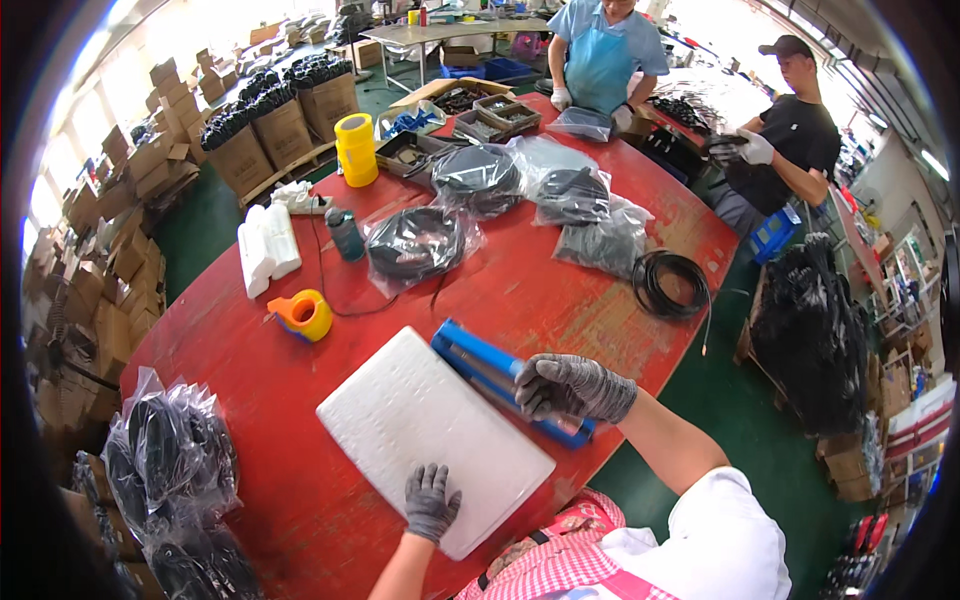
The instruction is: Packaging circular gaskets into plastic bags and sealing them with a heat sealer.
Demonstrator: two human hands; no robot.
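Note:
A white foam board (430,430) lies flat on the red table in front of me. My left hand (432,503), in a grey knit glove, rests on its near edge with the fingers spread. Along the board's right side stands a long blue device (480,360) that looks like a bag sealer. Over its near end is my right hand (575,388), also gloved, with the fingers curled inward. Whatever those fingers may hold is hidden; I cannot tell if they touch the device.
Bagged black cables (415,240) and a bare cable coil (670,283) lie on the table (270,440). An orange tape dispenser (303,315), yellow tape rolls (356,150) and a dark bottle (346,235) stand at the left. More bagged cables (170,450) sit near left. Two people stand across the table.

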